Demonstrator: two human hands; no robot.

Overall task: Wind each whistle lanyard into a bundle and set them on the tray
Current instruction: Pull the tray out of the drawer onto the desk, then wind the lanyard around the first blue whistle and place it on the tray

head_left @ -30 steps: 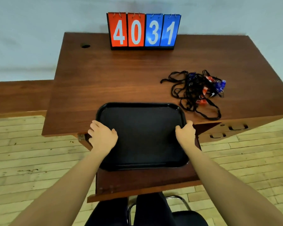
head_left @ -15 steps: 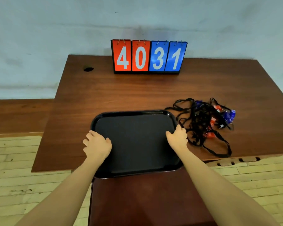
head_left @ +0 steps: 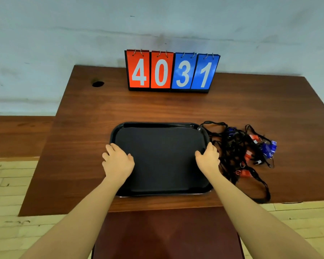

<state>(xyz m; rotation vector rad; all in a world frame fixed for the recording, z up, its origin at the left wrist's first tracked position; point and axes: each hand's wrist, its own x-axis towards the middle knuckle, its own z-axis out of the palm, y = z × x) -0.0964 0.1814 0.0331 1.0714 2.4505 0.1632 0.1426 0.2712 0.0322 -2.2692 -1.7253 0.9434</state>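
1. Two hands are gripping the black tray (head_left: 160, 125) by its sides: left hand (head_left: 118, 161), right hand (head_left: 208, 157).
2. Tangled whistle lanyards (head_left: 239, 146) are lying on the table (head_left: 101, 113), touching the tray's right rim.
3. Next, one lanyard needs separating, probably.

Beside the black tray (head_left: 157, 125) lie black lanyards (head_left: 232, 150) with red and blue whistles; behind it, a scoreboard (head_left: 171, 71) shows white digits on red and blue cards.

the tray (head_left: 160, 125) lies on the desk (head_left: 105, 113) before me, lanyards (head_left: 236, 150) just right of it, the scoreboard (head_left: 171, 71) behind.
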